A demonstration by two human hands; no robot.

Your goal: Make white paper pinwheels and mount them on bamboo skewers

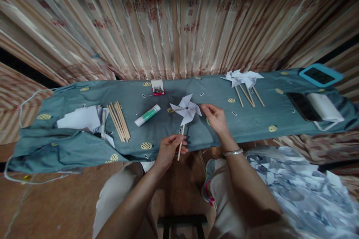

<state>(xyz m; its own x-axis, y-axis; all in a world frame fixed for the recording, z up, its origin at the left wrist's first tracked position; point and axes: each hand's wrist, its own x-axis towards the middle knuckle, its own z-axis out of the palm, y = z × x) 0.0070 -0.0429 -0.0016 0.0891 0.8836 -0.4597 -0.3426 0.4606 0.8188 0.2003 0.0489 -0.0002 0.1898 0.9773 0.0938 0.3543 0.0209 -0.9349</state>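
Observation:
A white paper pinwheel (185, 110) with a silver pin at its centre is held up on a thin wooden stick (181, 142) over the table's front edge. My left hand (170, 150) is closed around the lower part of that stick. At the pinwheel's right side, my right hand (216, 118) has its fingers pinched together at a blade tip; the exact contact is hard to make out. To the left lies a green and white glue stick (147, 115). Behind it, a small open red box (158, 89) holds metal pins.
Several wooden sticks (118, 121) and a stack of white paper (80, 118) lie on the left. Finished pinwheels (244, 78), a phone (303, 106), a white object (325, 107) and a blue-framed tablet (320, 74) are on the right. A bag of paper pieces (303, 190) stands below.

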